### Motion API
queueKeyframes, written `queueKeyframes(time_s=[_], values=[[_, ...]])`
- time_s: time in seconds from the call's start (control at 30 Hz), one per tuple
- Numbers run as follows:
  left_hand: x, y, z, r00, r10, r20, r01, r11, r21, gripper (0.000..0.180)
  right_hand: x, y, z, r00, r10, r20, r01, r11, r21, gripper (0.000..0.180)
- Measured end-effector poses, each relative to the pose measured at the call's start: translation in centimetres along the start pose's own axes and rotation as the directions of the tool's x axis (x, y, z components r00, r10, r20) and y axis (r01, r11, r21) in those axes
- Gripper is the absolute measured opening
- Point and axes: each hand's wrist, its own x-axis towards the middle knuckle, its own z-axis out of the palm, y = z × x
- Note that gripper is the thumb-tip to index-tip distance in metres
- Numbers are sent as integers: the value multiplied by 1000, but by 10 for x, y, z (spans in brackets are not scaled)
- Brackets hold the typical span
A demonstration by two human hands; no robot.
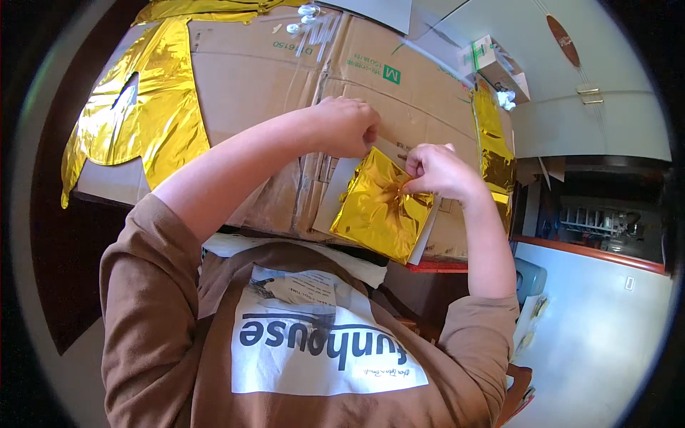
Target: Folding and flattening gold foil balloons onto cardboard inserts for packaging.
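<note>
Gold foil square flat on flattened cardboard covering the surface, right hand pinching its upper right edge, left hand closed just above its top corner; probably light, crinkly, slippery, tear-prone, best gripped at edges with 2 hands.

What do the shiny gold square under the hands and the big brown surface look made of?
The gold square looks like thin metallic foil or film: mirror-bright and crinkled. The brown surface appears to be corrugated cardboard: matte, creased, with flap seams.
</note>
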Motion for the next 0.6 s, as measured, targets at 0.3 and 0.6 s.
queueKeyframes(time_s=[0.3, 0.6], values=[[0, 6, -15, 969, 67, 237, 7, 954, -300, 32, -8, 12, 6, 1000, 5, -30, 7, 924, 383, 23], [-5, 9, -17, 942, -73, 328, 213, 885, -415, 38, -8, 17, 14, 1000, 18, 23, -28, 831, 556, 14]])
